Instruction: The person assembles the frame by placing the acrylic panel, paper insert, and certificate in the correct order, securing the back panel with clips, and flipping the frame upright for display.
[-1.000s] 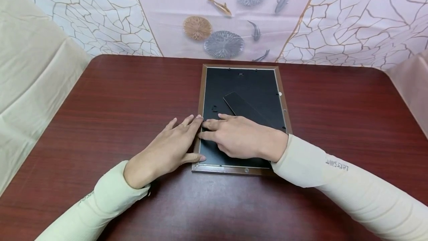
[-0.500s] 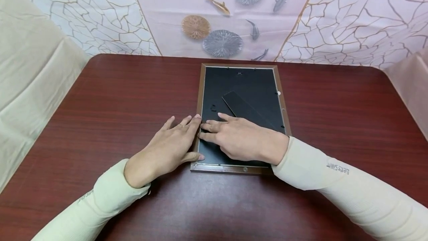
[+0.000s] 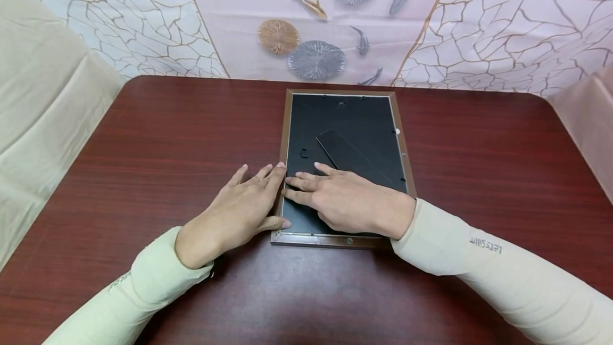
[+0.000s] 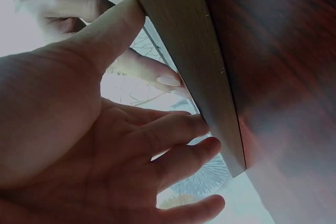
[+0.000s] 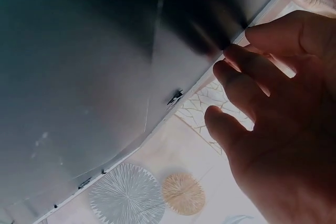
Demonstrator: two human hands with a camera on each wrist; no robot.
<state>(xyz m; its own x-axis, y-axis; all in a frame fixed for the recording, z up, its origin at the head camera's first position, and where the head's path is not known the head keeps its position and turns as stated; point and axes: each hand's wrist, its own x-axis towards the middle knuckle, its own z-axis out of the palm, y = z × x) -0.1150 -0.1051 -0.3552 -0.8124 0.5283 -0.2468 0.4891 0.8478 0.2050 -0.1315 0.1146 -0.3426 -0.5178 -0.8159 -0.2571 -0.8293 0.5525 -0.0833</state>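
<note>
A brown picture frame (image 3: 405, 161) lies face down on the table, its black backing board (image 3: 306, 116) showing. A black easel leg (image 3: 349, 150) lies slantwise across the board, its lower part behind my right hand. My left hand (image 3: 234, 209) rests against the frame's left side, fingers spread and straight, thumb over the rim near the lower left corner. Reaching across the board, my right hand (image 3: 354, 201) touches the left inner edge with its fingertips. In the left wrist view the frame's side bar (image 4: 184, 40) meets the left thumb. The right wrist view shows the board (image 5: 79, 77) beside the right fingers.
The dark red wooden table (image 3: 488, 174) extends around the frame. Behind it hangs a patterned cloth (image 3: 311, 15) with fish and round motifs. Pale cloth (image 3: 43, 121) borders the left side. Small black tabs (image 3: 403, 179) line the frame's inner edge.
The whole view has shifted slightly. Both hands stay at the frame's left edge with almost no visible movement; the frame lies as before.
</note>
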